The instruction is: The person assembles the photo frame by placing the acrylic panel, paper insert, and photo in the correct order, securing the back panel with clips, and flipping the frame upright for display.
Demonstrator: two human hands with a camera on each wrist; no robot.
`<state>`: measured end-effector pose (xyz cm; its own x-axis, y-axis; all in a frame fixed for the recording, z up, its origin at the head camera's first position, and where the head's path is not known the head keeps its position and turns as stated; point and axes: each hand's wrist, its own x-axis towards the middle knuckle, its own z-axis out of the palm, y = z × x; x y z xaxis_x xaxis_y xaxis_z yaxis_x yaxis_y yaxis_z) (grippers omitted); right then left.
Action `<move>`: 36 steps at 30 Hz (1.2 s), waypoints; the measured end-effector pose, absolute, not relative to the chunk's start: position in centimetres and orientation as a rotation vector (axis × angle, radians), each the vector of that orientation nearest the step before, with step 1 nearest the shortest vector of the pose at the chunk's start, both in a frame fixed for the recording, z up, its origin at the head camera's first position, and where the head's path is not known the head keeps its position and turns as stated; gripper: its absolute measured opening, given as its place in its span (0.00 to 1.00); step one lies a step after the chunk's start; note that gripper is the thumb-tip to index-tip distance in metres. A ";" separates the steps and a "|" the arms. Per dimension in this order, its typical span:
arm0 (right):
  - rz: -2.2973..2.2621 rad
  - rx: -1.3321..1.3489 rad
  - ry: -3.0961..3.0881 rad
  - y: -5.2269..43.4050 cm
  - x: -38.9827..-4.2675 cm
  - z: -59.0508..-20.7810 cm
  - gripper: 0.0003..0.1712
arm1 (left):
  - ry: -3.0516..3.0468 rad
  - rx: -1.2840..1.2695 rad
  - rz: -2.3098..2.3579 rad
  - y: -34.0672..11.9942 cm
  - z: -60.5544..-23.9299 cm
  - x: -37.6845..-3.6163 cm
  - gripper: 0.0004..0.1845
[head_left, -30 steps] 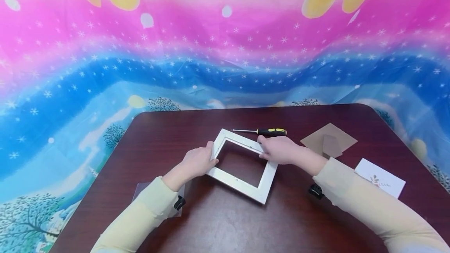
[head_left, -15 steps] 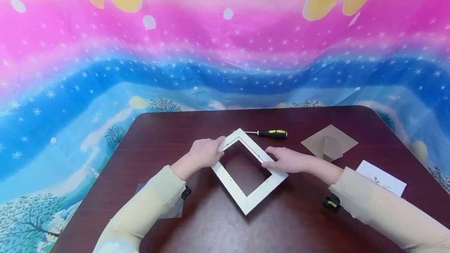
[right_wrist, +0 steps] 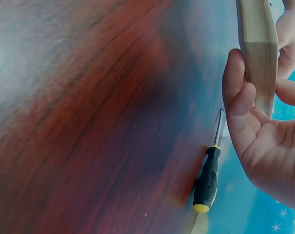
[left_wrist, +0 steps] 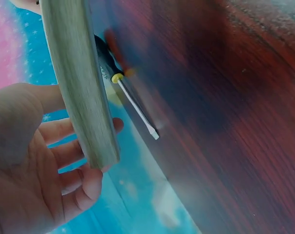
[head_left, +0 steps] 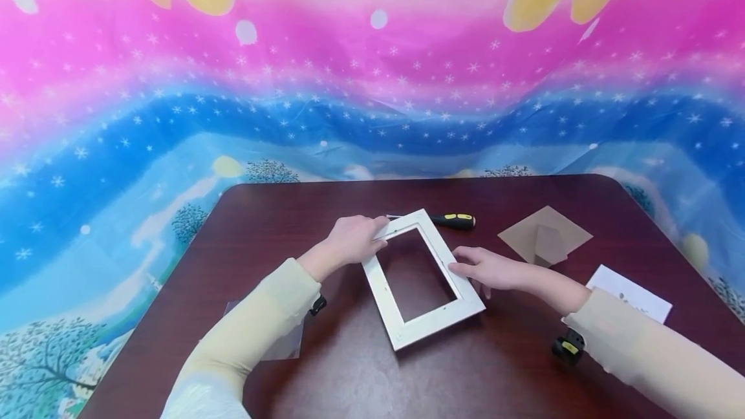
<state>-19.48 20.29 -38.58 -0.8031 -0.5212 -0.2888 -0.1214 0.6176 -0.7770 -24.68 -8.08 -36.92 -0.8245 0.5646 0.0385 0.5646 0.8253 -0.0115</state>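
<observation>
- The white picture frame [head_left: 385, 296] has just turned clockwise in the head view: its long sides leaned strongly sideways a moment ago, and now they run nearer to straight away from the person.
- Both hands have swung round with it. The left hand [head_left: 354, 239] has shifted forward and holds the upper left corner, its grip clamped on the frame.
- The right hand [head_left: 487, 268] has moved a little nearer the person; its grip is clamped on the right-hand side, thumb and fingers on opposite faces.
- The frame is between the hands over the middle of the counter [head_left: 326, 367], seemingly raised off it.
- Its upper corner now covers part of the screwdriver [head_left: 456, 220], which lies just beyond; the handle and tip show either side.
- The brown backing board [head_left: 567, 233] and white card [head_left: 634, 293] have stayed at the right, and the clear sheet [head_left: 288, 344] at the left, partly under the sleeve.
- The opening shows bare counter, so none of these pieces sits inside it; the change appears to be one of orientation only, with the frame's parts as separate as before.
</observation>
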 end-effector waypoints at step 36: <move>-1.373 -0.391 2.043 22.0 -16.3 -40.3 0.44 | -2.921 -1.127 0.138 -3.0 -38.3 -27.0 0.22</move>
<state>-16.34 22.03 -40.25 -0.7524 -0.5641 -0.3401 0.1018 0.4106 -0.9061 -26.97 -2.96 -38.33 -0.7414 0.6706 -0.0245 0.6699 0.7376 -0.0847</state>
